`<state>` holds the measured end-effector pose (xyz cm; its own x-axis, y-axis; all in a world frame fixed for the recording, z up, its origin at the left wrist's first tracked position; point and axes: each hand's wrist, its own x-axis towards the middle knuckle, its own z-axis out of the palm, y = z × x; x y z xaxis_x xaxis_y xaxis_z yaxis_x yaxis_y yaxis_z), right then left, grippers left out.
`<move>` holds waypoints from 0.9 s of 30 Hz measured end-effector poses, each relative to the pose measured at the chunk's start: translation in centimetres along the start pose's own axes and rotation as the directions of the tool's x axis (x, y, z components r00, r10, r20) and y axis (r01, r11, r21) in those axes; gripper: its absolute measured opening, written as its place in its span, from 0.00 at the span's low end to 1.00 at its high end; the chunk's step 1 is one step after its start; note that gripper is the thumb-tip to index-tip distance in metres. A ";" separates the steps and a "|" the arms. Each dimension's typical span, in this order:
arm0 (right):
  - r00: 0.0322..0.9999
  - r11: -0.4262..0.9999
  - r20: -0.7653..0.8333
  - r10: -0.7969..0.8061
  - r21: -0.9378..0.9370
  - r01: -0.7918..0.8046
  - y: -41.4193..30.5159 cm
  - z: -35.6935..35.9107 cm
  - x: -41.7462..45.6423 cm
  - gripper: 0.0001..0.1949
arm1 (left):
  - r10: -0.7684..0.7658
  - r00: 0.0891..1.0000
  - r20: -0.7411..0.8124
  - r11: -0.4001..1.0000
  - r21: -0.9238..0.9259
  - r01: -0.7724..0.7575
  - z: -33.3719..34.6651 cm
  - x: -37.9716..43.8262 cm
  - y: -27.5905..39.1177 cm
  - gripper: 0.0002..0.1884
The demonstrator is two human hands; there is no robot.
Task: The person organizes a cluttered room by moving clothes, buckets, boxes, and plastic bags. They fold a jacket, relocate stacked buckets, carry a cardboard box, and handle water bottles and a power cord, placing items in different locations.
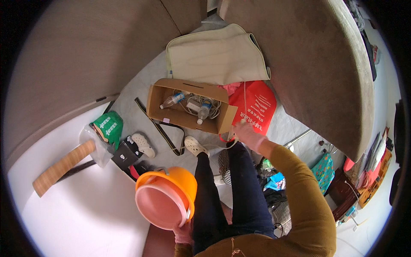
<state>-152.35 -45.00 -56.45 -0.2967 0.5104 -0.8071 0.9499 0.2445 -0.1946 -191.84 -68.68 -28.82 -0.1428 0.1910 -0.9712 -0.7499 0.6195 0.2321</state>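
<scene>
My left hand (183, 234), in a pink glove, grips a pink plastic bucket (159, 205) nested inside an orange bucket (183, 176). Both tilt beside my left leg. Also gloved, my right hand (249, 134) is closed around a thin white cord (245, 101). One stretch of the cord runs up toward a beige mat; another loops down by my feet. An open cardboard box (188, 123) stands just left of that hand. Inside it lie a plastic bottle (172, 101), a second bottle (204, 112) and a coiled white cable (219, 110).
A red bag (253, 101) bearing writing lies beside the box, below the folded beige mat (215, 54). On the floor are a black strap (159, 128), a cream clog (143, 145) and a black box (125, 156). A green package (110, 127) sits left; a brown upholstered piece (308, 64) rises right.
</scene>
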 end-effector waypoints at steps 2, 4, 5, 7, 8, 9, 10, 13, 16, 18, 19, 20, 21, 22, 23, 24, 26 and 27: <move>0.999 0.996 -0.047 0.013 0.090 -0.008 2.1 -3.9 -4.6 0.21 | 0.106 0.994 0.015 0.921 0.375 -0.104 -1.0 -0.3 -0.1 0.26; 0.965 0.988 -0.244 0.100 0.141 -0.067 4.5 -6.0 -8.1 0.21 | 0.084 0.996 -0.037 0.942 0.328 -0.067 -2.0 0.0 0.0 0.26; 0.909 0.922 -0.321 0.266 0.359 -0.144 5.4 -8.0 -10.0 0.24 | -0.002 0.997 -0.077 0.996 0.090 0.009 -2.4 0.5 -0.1 0.26; 0.742 0.652 -0.371 0.559 0.749 -0.116 9.6 -8.7 -10.9 0.27 | 0.243 0.959 0.149 0.587 0.764 -0.267 -3.1 0.0 -0.8 0.21; 0.643 0.461 -0.342 0.685 0.887 -0.018 12.3 -8.2 -10.1 0.25 | 0.237 0.962 0.132 0.629 0.734 -0.256 -3.0 0.3 -0.5 0.19; 0.664 0.110 -0.218 0.715 0.974 0.200 12.1 -13.3 -11.8 0.19 | 0.259 0.958 0.122 0.630 0.731 -0.263 -2.7 0.1 -0.7 0.18; 0.589 -0.047 -0.171 0.790 0.941 0.336 15.1 -13.6 -11.3 0.18 | 0.261 0.956 0.134 0.628 0.729 -0.274 -2.1 0.3 -0.3 0.17; 0.549 -0.310 -0.139 0.824 0.700 0.643 20.8 -17.3 -10.1 0.23 | 0.241 0.969 0.052 0.789 0.571 -0.226 -0.2 -0.3 0.0 0.16; 0.503 -0.489 0.075 0.861 0.393 0.779 23.1 -18.4 -7.4 0.29 | 0.134 0.988 -0.080 0.963 0.244 -0.111 -3.0 0.7 -0.4 0.16; 0.557 -0.584 0.178 0.811 0.189 0.790 21.3 -19.5 -6.1 0.30 | 0.331 0.940 0.085 0.662 0.688 -0.296 -5.9 1.0 -1.9 0.15; 0.558 -0.588 0.186 0.809 0.210 0.781 20.7 -19.3 -5.5 0.32 | 0.299 0.953 0.046 0.707 0.660 -0.254 -6.7 1.3 -2.1 0.15; 0.559 -0.591 0.193 0.807 0.231 0.773 20.0 -19.0 -5.0 0.33 | 0.265 0.964 0.008 0.749 0.628 -0.211 -7.5 1.5 -2.2 0.15; 0.555 -0.589 0.197 0.808 0.253 0.768 19.7 -18.7 -4.8 0.35 | 0.215 0.976 -0.041 0.839 0.520 -0.163 -7.4 1.7 -2.3 0.15; 0.585 -0.591 0.112 0.803 0.270 0.760 19.6 -18.6 -5.0 0.35 | 0.162 0.983 -0.089 0.910 0.400 -0.114 -6.8 1.7 -2.0 0.15; 0.611 -0.592 0.027 0.791 0.287 0.753 19.7 -18.5 -5.4 0.34 | 0.083 0.987 -0.140 0.981 0.185 -0.057 -6.3 1.7 -1.7 0.15; 0.633 -0.591 -0.055 0.772 0.303 0.748 19.7 -18.5 -5.8 0.34 | -0.005 0.985 -0.172 0.999 -0.037 -0.002 -5.8 1.5 -1.4 0.15; 0.669 -0.616 -0.122 0.733 0.296 0.730 18.5 -21.7 -5.8 0.33 | 0.173 0.978 -0.113 0.909 0.400 -0.115 -5.7 0.8 -1.9 0.15; 0.679 -0.622 -0.158 0.717 0.294 0.726 17.8 -23.6 -6.0 0.32 | 0.223 0.973 -0.067 0.825 0.544 -0.152 -5.6 0.6 -2.1 0.16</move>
<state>-135.94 -24.25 -41.97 0.4643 0.6521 -0.5993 -0.7773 -0.0242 -0.6287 -193.94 -74.11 -30.25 -0.3491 0.2728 -0.8965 -0.2457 0.8966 0.3685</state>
